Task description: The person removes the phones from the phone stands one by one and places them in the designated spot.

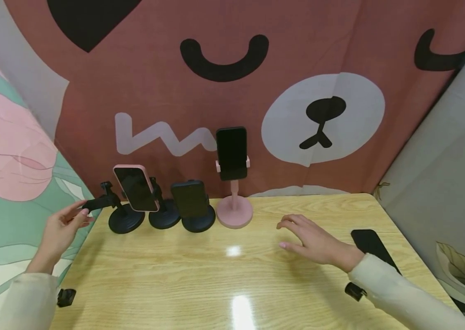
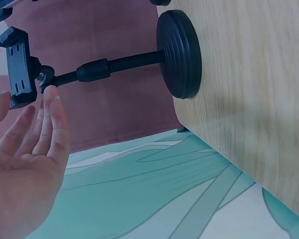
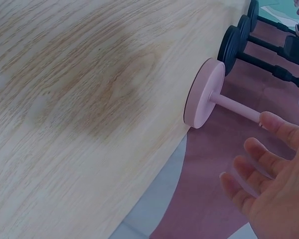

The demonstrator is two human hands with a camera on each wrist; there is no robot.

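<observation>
Black stand [image 1: 127, 221], head view: upright near the back left corner of the table [image 1: 191, 275], its phone holder [image 1: 97, 203] pointing out sideways.
Left hand [image 1: 60, 233]: thumb and fingers pinch the outer end of that holder.
Right hand [image 1: 314, 238]: well apart from the left, over the table, fingers loosely bent and holding nothing.
Row of phones: a pink-edged phone [image 1: 136, 189] beside the holder, then a dark phone [image 1: 189, 199], then a black phone [image 1: 232, 153] high on the pink stand [image 1: 234, 213].
Loose slab [image 1: 372, 245]: flat on the table, probably a phone, partly hidden by the right sleeve [image 1: 409, 291].
Swivel joint [image 2: 46, 74], left wrist view: fingertips lie close by it behind the bare holder; whether they touch it I cannot tell.
Weak point: a hard twist here could tip the stand on its round base, or swing the holder into the pink-edged phone.
Pink pole [image 3: 235, 107], right wrist view: a fingertip overlaps it, yet the head view shows a gap; a careless leftward sweep could topple this top-heavy stand.
</observation>
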